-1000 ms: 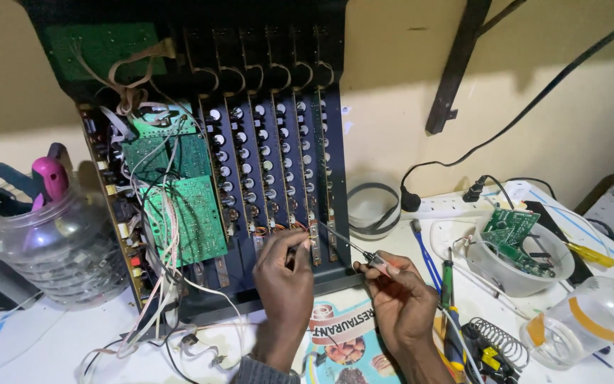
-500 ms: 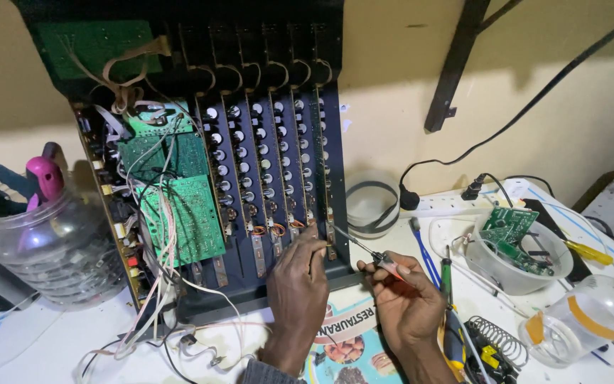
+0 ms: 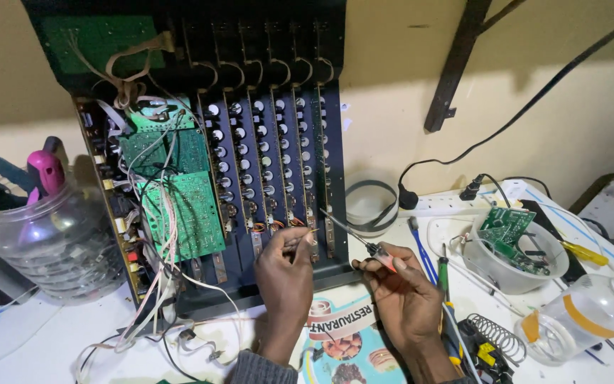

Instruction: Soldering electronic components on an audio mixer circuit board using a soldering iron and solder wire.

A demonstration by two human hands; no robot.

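1. Chassis (image 3: 278,163), opened and dark, stands tilted on the white tabletop (image 3: 30,341); green circuit boards (image 3: 179,206) fill its left half.
2. Left hand (image 3: 286,274) pinches a thin wire (image 3: 294,244) against the chassis's lower edge.
3. Right hand (image 3: 399,288) grips a red-handled soldering iron (image 3: 364,243), tip near the left hand's fingers.
4. Clear plastic jar (image 3: 44,242) stands left of the chassis.

dim warm light | shadows on wall behind board | soft focus at edges

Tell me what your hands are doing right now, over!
Left hand pinching a thin wire at the mixer board. Right hand gripping a screwdriver, tip at the board. Nothing between hands and board.
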